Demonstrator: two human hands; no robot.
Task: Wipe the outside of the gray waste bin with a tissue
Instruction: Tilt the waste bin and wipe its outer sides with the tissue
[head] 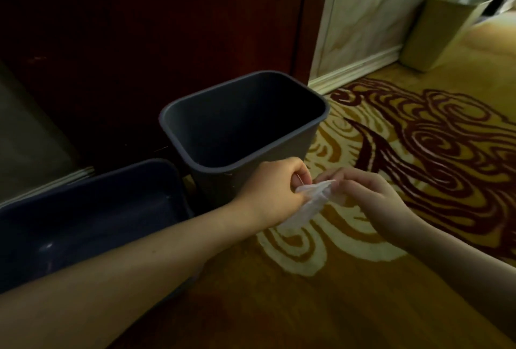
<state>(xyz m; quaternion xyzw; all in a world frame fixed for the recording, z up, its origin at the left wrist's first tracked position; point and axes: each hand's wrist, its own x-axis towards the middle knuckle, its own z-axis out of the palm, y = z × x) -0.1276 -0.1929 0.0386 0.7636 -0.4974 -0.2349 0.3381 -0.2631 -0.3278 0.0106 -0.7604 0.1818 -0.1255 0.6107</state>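
Observation:
A gray waste bin (212,178) stands upright and open on the patterned carpet, in front of a dark wooden wall. Just right of its near corner, both hands hold a crumpled white tissue (310,200) between them. My left hand (275,186) pinches the tissue's upper end with thumb and fingers. My right hand (368,197) grips the other side with its fingertips. The tissue hangs down below the hands, apart from the bin wall.
A second dark bin (117,178) sits at the near left, touching or nearly touching the gray one. A tall green-gold bin (435,33) stands at the far right by a marble wall base. Open carpet (391,130) stretches to the right.

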